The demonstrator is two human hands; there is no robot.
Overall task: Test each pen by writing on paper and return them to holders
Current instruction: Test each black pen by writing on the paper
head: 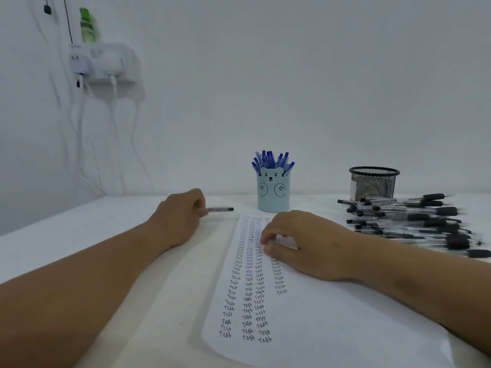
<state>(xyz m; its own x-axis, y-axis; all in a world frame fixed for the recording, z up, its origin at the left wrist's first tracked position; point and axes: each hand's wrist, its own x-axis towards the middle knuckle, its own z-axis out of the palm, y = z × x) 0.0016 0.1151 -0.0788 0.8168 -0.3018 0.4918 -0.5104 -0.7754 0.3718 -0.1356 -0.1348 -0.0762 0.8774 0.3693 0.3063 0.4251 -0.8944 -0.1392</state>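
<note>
My left hand [183,216] grips a black pen [221,209] that points right, low over the table to the left of the paper. The white paper [305,328] carries columns of the handwritten word "Test". On its upper part rests my right hand [300,240], fingers loosely curled with the fingertips on the sheet and nothing in them. A light blue bear holder [273,192] full of blue pens stands behind the paper. At the back right stands a black mesh holder [373,183]. In front of it lies a pile of black pens [414,224].
The white table [79,229] meets a white wall at the back. A wall shelf with a power strip [103,63], a green bottle [89,25] and hanging cables sits at the upper left.
</note>
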